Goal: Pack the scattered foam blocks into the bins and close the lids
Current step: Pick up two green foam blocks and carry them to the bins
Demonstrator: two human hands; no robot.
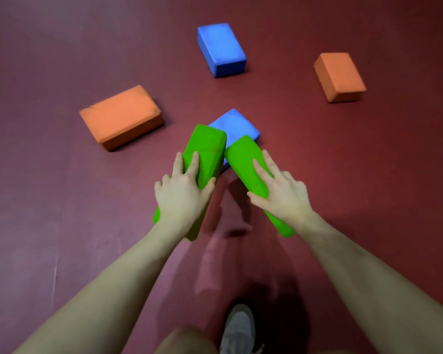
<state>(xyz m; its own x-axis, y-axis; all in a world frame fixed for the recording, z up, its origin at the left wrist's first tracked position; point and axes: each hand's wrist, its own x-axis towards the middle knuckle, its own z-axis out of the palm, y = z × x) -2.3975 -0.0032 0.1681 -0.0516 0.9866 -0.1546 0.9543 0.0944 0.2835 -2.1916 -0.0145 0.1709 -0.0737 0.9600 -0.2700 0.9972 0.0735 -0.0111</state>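
Both hands are loaded. The left hand (183, 192) grips the left green block (205, 152), fingers over its top face and thumb on the right side. The right hand (279, 191) grips the right green block (243, 159) the same way, thumb on the left side. The two blocks run near-to-far and tilt in toward each other, so their far ends almost meet, just above the near blue block (237, 126), which lies on the floor (49, 175) directly behind them and is partly hidden. Whether the green ends touch it, can't tell.

No bin or lid is in view, so where the carry goes next can't be judged from here.

Left on the floor:
- The near blue block is dead centre, about equally close to either hand.
- The left orange block (122, 116) is to the far left, long axis roughly left-right, nearer the left hand.
- The far blue block (220, 48) is far centre, long axis near-far.
- The right orange block (339, 76) is far right, well apart, nearer the right hand.

The blocks are matte foam bricks with soft edges, slightly scuffed, and look light. A grey shoe (239, 328) shows at the near edge.

Packing looks early: four blocks are loose and two are in hand.
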